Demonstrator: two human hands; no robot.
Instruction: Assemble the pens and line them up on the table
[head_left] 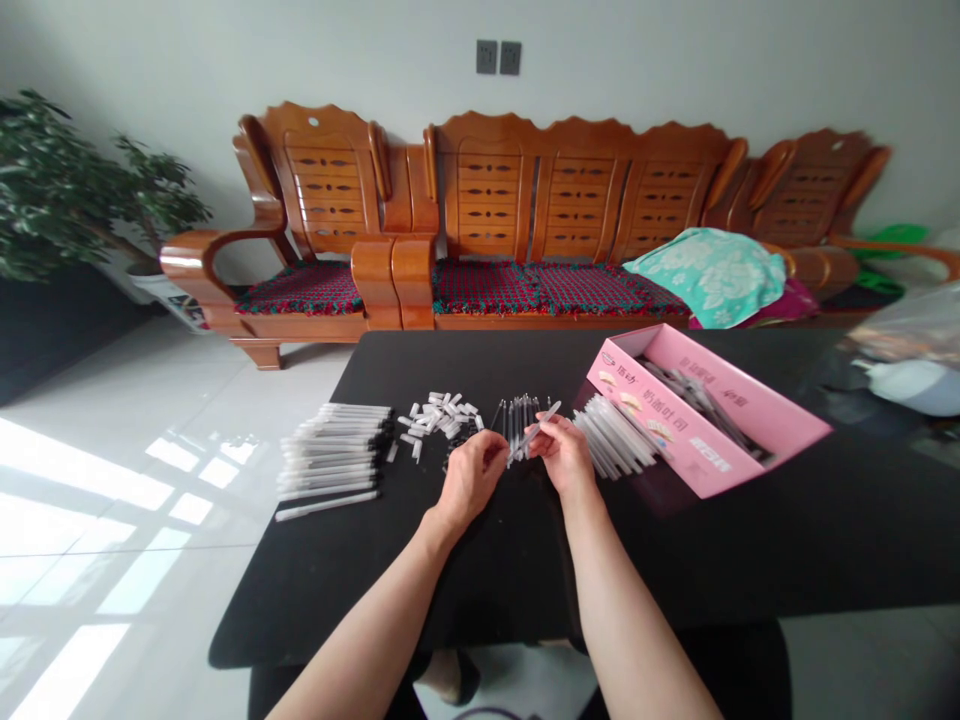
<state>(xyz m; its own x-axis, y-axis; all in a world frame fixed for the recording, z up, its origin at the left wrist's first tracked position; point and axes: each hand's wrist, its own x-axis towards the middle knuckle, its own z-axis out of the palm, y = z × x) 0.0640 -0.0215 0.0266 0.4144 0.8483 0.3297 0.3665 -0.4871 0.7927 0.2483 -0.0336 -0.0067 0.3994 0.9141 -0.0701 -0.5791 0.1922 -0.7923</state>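
My right hand [564,455] pinches a translucent white pen barrel [550,412], slanted with its upper end pointing away to the right. Close beside it, my left hand [471,475] has thumb and fingers pressed together near the barrel's lower end; whatever they grip is hidden. Just beyond both hands lies a row of dark pen refills [517,410]. Loose white pen caps [439,412] are scattered past my left hand, with small black parts partly covered by it. A pile of empty barrels [611,438] rests to the right of my right hand.
Assembled-looking white pens with black ends [334,450] are stacked at the black table's [495,590] left. At the right stands an open pink box [679,425] with dark and clear pieces inside. A wooden sofa [495,190] runs behind, and a plastic bag [911,325] sits far right.
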